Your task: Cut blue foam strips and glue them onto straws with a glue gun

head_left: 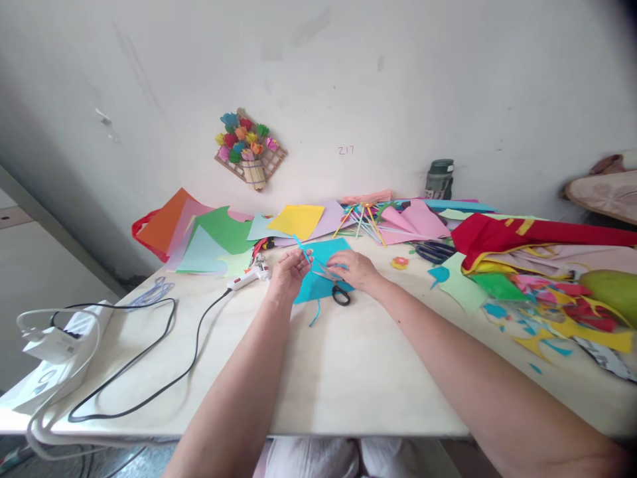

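Observation:
My left hand [292, 269] is closed, pinching a narrow strip of bright blue paper [300, 245] between thumb and fingers. Opposite it, my right hand [356, 269] has its fingers drawn together over the blue sheet; a bit of blue shows at the fingertips, but I cannot make out what they hold. Scissors with a black handle [341, 295] are right below these fingers, blades pointing toward my left hand. Under both hands lies a blue paper sheet [311, 288]. A thin curled blue strip [315, 313] rests on the table in front of it.
To the left are a white glue gun [249, 275], its black cord [198, 338] and a power strip [82, 342]. Coloured paper sheets [219, 229] line the wall. On the right are a paper flower [399, 263], dark-handled scissors [434, 251], red cloth [542, 232] and scraps [535, 342].

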Available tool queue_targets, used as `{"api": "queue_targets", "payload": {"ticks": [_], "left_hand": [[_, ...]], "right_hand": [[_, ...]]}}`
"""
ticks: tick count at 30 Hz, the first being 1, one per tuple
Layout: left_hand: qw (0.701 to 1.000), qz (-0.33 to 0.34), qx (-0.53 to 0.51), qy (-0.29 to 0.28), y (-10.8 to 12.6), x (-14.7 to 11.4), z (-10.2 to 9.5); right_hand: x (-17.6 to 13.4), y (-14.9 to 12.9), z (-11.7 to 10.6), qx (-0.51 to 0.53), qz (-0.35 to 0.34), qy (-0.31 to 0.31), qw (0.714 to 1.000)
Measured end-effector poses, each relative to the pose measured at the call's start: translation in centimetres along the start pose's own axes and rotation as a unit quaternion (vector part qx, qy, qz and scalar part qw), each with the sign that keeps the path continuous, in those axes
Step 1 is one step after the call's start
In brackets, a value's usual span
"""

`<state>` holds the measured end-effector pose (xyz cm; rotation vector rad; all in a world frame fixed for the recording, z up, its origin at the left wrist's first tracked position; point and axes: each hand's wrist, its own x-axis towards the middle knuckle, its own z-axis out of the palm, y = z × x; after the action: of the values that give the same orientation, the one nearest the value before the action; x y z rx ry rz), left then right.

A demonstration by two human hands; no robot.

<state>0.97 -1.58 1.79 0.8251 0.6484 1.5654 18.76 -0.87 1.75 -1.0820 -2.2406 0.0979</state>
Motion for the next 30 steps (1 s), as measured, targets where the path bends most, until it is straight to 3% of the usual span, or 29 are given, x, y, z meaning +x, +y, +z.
{"api": "queue_targets", "payload": {"ticks": [4, 8, 10, 12, 14, 17, 20, 23, 26, 30], "left_hand": [[1.000, -0.001, -0.017, 0.011, 0.0, 0.0, 0.0], [0.999, -0.017, -0.028, 0.029, 0.3, -0.2, 0.3], [0.999, -0.016, -0.024, 0.026, 0.4, -0.3, 0.3], [0.999, -0.010, -0.022, 0.021, 0.3, -0.2, 0.3], [1.000, -0.010, -0.019, 0.015, 0.2, -0.1, 0.1], [1.000, -0.018, -0.007, 0.009, 0.0, 0.2, -0.3], [1.000, -0.011, 0.001, 0.009, -0.2, 0.3, -0.7], [1.000, -0.003, 0.000, 0.019, -0.3, 0.4, -1.0], [1.000, -0.003, 0.002, 0.029, -0.3, 0.5, -1.1], [0.998, -0.011, 0.028, 0.046, -0.2, 0.4, -1.0]], "right_hand": [[-0.2, -0.4, -0.9, -0.037, 0.052, 0.009, 0.998], [-0.1, -1.1, -2.0, -0.058, 0.018, 0.032, 0.998], [-0.1, -1.3, -2.2, -0.010, 0.023, 0.018, 1.000], [-0.1, -1.3, -2.2, 0.097, 0.064, -0.039, 0.992], [-0.3, -1.1, -2.2, 0.231, 0.118, -0.117, 0.959], [-0.5, -0.8, -2.3, 0.386, 0.172, -0.203, 0.883], [-0.6, -0.7, -2.7, 0.468, 0.206, -0.235, 0.827], [-0.7, -0.8, -2.8, 0.503, 0.224, -0.233, 0.801], [-0.7, -0.6, -2.5, 0.500, 0.219, -0.236, 0.804], [-0.6, 0.1, -1.8, 0.438, 0.227, -0.183, 0.850]]}}
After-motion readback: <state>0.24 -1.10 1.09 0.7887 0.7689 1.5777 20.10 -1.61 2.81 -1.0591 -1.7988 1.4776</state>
